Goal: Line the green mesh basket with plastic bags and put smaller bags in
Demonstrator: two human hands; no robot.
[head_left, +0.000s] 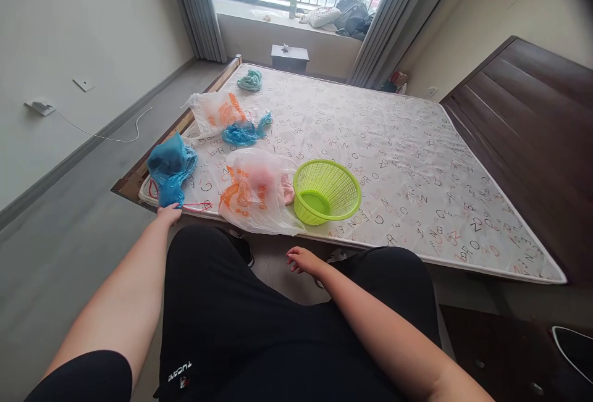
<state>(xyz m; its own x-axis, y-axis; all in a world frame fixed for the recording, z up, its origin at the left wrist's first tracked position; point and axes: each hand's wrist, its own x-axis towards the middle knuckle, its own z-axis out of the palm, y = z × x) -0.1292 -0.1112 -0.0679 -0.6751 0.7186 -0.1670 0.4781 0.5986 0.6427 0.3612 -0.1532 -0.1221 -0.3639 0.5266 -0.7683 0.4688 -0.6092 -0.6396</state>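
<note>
My left hand is closed on the gathered lower end of a blue plastic bag at the near left corner of the mattress. The bag bulges with contents I cannot make out. A thin red string lies beside that hand. Above the floor between my knees, my right hand hangs empty, fingers loosely apart. Nearest to it on the mattress edge are a green plastic basket and a white plastic bag with orange print, which has something pink inside.
On the mattress also lie another white printed bag, a second blue bag and a teal bundle. A wooden frame edge runs along the left. A small bedside table stands beyond, below the window.
</note>
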